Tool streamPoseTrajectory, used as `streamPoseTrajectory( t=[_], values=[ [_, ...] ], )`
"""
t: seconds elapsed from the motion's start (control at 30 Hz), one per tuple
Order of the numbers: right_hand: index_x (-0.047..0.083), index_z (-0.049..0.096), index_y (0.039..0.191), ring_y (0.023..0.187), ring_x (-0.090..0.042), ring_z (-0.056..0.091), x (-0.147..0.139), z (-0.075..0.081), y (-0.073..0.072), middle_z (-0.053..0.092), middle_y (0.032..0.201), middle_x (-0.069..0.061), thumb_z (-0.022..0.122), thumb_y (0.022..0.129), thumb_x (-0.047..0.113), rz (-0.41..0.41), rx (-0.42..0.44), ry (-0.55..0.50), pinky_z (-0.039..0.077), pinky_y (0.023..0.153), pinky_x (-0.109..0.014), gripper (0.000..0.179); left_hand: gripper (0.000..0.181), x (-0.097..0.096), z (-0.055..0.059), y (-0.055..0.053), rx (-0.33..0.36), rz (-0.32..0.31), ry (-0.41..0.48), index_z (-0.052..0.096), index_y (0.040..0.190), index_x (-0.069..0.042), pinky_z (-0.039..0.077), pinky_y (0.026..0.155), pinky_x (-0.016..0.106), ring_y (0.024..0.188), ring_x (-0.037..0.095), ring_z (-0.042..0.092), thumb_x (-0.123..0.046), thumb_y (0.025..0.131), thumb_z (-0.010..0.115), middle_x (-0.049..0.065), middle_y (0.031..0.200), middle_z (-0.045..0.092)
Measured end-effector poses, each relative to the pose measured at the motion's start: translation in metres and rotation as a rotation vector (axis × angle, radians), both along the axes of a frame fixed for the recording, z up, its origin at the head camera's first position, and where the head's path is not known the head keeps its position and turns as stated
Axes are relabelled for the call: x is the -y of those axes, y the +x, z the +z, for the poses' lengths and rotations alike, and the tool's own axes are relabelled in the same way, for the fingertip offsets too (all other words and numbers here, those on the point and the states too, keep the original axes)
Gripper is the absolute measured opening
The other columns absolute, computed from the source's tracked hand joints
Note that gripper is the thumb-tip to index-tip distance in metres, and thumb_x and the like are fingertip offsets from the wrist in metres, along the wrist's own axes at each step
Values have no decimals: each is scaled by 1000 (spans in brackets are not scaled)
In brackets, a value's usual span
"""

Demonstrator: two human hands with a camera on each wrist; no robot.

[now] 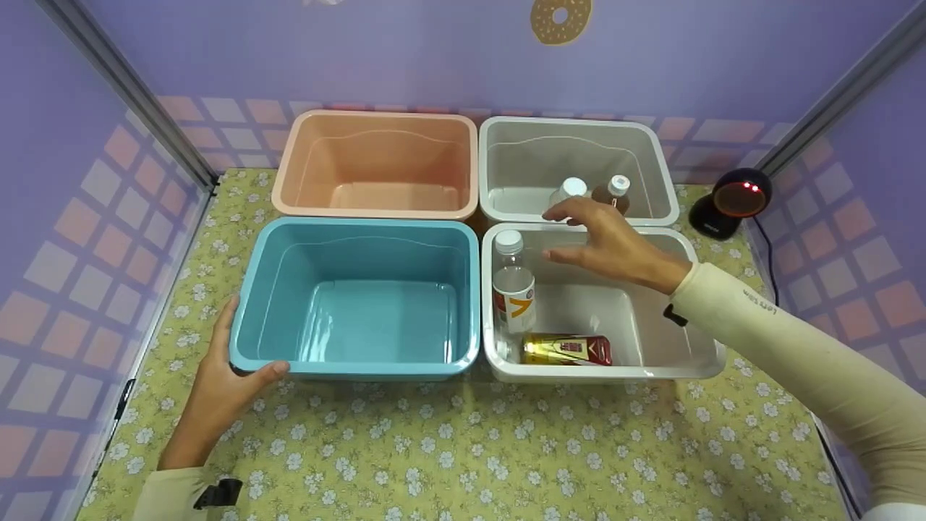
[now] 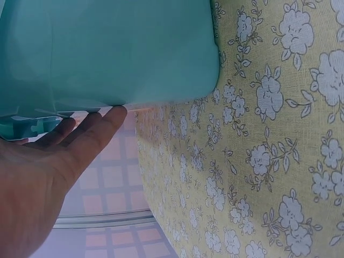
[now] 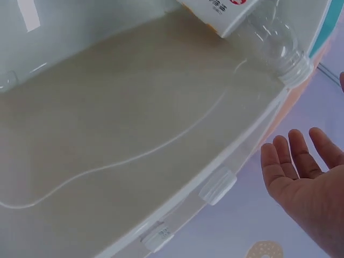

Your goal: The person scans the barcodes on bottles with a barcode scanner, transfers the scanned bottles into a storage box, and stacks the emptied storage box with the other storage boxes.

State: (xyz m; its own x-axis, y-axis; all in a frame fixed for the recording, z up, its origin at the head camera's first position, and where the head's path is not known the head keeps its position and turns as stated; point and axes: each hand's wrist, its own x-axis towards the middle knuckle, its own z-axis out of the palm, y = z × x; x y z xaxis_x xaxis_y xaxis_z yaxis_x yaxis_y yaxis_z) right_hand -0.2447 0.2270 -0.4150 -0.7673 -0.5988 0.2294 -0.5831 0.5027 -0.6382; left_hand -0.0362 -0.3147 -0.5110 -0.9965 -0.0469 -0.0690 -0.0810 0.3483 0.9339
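My left hand (image 1: 224, 383) is at the front left corner of the blue bin (image 1: 354, 369). Its thumb lies over the front rim. In the left wrist view, straight fingers (image 2: 102, 129) rest against the bin's side below the rim. My right hand (image 1: 615, 242), fingers spread and nothing in it, hovers over the back edge of the front grey-white bin (image 1: 673, 373). A clear bottle (image 1: 515, 289) with a white cap stands at this bin's left end. In front of it lies a yellow-and-red drink container (image 1: 568, 349).
Behind stand an orange bin (image 1: 376, 214) and another grey-white bin (image 1: 499, 130). The latter holds a white-capped bottle (image 1: 574, 188) and a brown bottle (image 1: 617, 189), both partly hidden. A black scanner-like device (image 1: 731, 202) with red lights stands at right. Purple walls enclose the flowered tablecloth (image 1: 434, 456).
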Motion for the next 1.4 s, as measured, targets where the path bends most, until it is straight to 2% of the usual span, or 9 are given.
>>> streamPoseTrajectory(
  t=[0.17,0.4,0.67,0.93,1.2,1.4],
  values=[
    [-8,71,132,125,-39,67,0,-7,5,73,132,-24,94,88,11,25,8,32,54,109,-55,53,119,0,-1,0,-4,0,-1,-1,177,-42,54,91,13,148,59,41,-14,98,83,28,180,11],
    [-7,72,131,122,-44,69,-1,-16,9,73,131,-24,95,89,17,45,71,56,55,108,-56,53,119,1,-1,0,10,11,-29,0,177,-44,53,90,15,148,61,41,-17,98,84,25,181,9],
    [-6,74,127,119,-41,70,-1,-26,13,75,128,-21,93,90,16,76,60,100,57,105,-55,47,120,1,0,0,23,11,-56,-2,177,-45,51,93,16,151,62,36,-18,98,84,23,182,6],
    [-4,74,128,118,-42,69,-1,-34,16,75,127,-20,93,91,21,76,109,153,56,104,-56,49,119,-1,1,-1,25,10,-19,-2,177,-44,52,91,14,149,58,41,-18,99,83,26,180,11],
    [-4,77,123,114,-42,72,-3,-48,19,77,121,-21,95,89,18,112,89,137,57,103,-57,45,120,-1,1,-1,18,10,-49,-2,176,-45,49,93,12,152,59,38,-19,98,84,23,181,10],
    [-3,76,124,115,-42,73,-1,-55,22,78,123,-20,95,88,19,125,128,148,58,104,-56,46,120,-1,0,-1,9,14,-38,-2,177,-44,50,92,12,151,58,40,-17,98,84,25,180,13]
  ],
)
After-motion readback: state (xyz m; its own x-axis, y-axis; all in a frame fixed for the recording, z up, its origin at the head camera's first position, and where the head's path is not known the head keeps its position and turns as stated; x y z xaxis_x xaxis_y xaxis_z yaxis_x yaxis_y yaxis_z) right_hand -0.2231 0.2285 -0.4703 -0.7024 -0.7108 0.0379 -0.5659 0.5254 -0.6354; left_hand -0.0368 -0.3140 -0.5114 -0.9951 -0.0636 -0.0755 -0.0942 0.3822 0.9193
